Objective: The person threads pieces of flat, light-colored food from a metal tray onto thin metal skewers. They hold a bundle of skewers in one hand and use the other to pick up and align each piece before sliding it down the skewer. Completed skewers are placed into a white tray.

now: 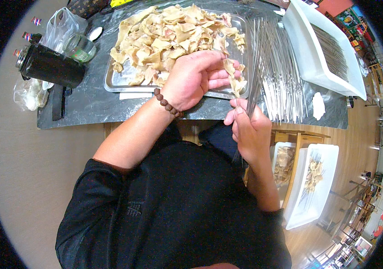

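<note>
My right hand is shut around a sheaf of thin metal skewers, most of them pointing up past the fist. From the same hand rises one skewer threaded with pale yellow, skin-like meat pieces. My left hand, palm up and with a brown bead bracelet at its wrist, lies with fingers stretched behind those threaded pieces. Whether its thumb pinches a piece cannot be made out. Just beyond the left hand, a metal tray bears a large heap of similar loose meat pieces.
Right of the tray lie many loose skewers. A white bin holds more skewers. Below the table's right side stands a white bin with loaded skewers. A dark bottle, glass jar and plastic bag sit left.
</note>
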